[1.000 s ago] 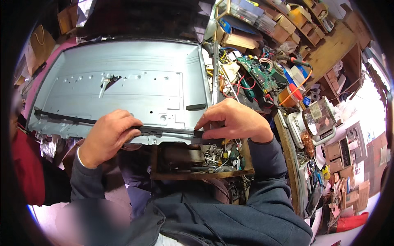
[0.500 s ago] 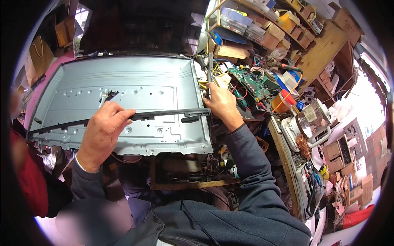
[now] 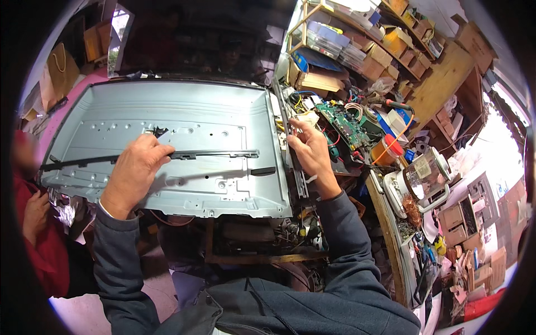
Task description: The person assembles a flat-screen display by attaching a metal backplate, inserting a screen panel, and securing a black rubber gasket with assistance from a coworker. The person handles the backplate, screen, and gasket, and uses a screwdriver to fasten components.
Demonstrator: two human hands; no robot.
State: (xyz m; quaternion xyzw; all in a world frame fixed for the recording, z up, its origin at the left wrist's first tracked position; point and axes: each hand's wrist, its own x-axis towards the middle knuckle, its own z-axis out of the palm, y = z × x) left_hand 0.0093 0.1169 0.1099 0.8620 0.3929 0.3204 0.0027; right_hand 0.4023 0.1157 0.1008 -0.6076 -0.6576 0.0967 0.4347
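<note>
A shallow grey metal back panel (image 3: 201, 192), like a flat screen's backlight tray, lies before me. My left hand (image 3: 134, 170) pinches a long thin black frame strip (image 3: 220, 154) between thumb and fingers, above the panel's near half. The strip's right end is free; its left part runs to the panel's left edge. My right hand (image 3: 314, 156) has thumb and fingers around a second dark strip (image 3: 283, 114), which runs along the panel's right edge. A short black piece (image 3: 263, 171) sits on the panel near its right side. A small black part (image 3: 159, 133) shows beyond my left hand.
A large dark screen (image 3: 201, 44) stands behind the panel. To the right are a green circuit board (image 3: 343, 125), wires, a red-lidded jar (image 3: 386, 149) and a glass blender jug (image 3: 427, 167). At the left is another person's hand (image 3: 34, 215) by a red sleeve.
The left-hand strip's right end has come away from the right edge and shifted left. My right hand has moved slightly outward and nearer me, with the side strip. The other person's hand has come into view.
</note>
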